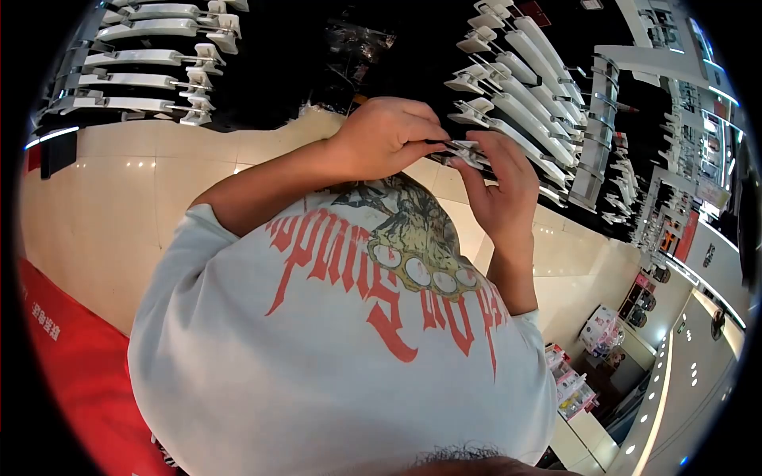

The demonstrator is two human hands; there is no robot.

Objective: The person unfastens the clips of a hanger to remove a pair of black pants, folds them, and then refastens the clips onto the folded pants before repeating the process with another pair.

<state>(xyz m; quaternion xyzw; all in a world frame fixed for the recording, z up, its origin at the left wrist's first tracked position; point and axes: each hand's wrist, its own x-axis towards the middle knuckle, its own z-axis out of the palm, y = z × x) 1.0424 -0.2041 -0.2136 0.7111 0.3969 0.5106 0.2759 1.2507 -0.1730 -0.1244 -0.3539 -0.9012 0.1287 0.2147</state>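
My left hand [389,136] is in front of my chest, with thumb and fingertips pinched on one end of a small silvery and black item [468,152]. From the other side, my right hand [506,178] grips the same item between thumb and fingers. The item's kind cannot be made out; it has a thin dark part towards my left fingers and a shiny, pale part by my right thumb. Both hands are close together, and their fingers cover much of it. Below them is my white printed T-shirt [341,341].
Rows of white display arms [143,57] stand at upper left, and more white arms [540,95] at upper right, close beyond my right hand. A red cloth [79,373] hangs at lower left. Pink-and-white packages [573,389] sit at lower right. The floor [119,190] is glossy tile.
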